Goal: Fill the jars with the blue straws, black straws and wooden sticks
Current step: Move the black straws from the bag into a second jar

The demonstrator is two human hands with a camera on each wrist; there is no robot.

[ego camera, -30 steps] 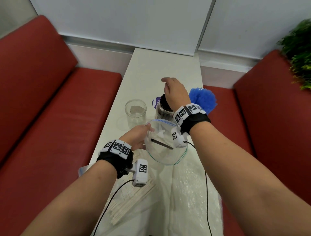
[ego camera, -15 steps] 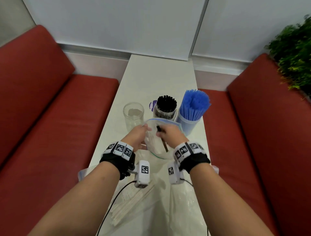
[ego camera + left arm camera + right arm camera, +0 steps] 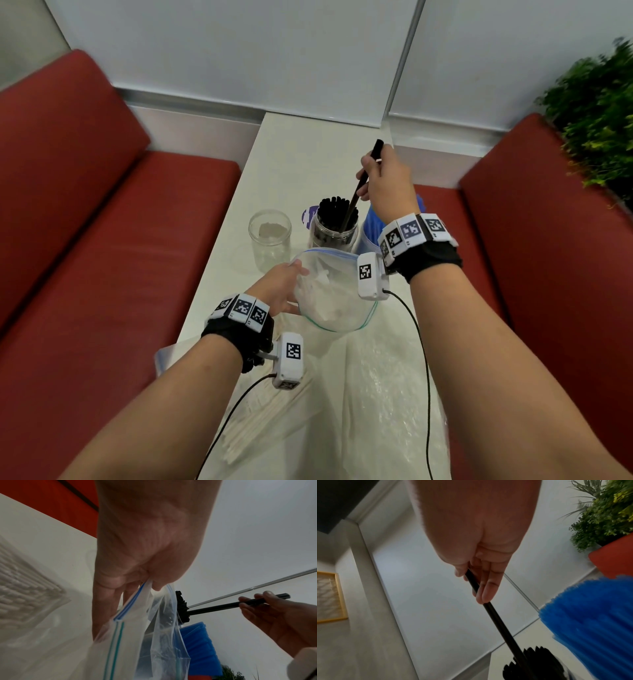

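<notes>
dropping a black straw (image 3: 356,192) into the packed jar (image 3: 334,228)

right hand (image 3: 388,181) fingers pinch it, tip among the others; left hand (image 3: 279,286) pinches the zip bag (image 3: 337,298) rim. aim for a gap, slide gently.

Booth seating, a narrow table and greenery

Two red upholstered benches — one (image 3: 85,212) on the left, one (image 3: 548,219) on the right — flank a white table (image 3: 301,147) that runs to a pale panelled wall (image 3: 239,51). A leafy green plant (image 3: 596,113) stands at the far right, above the right bench. In the right wrist view a wood-framed picture (image 3: 329,597) hangs on a grey wall — its content is blurred.
</notes>
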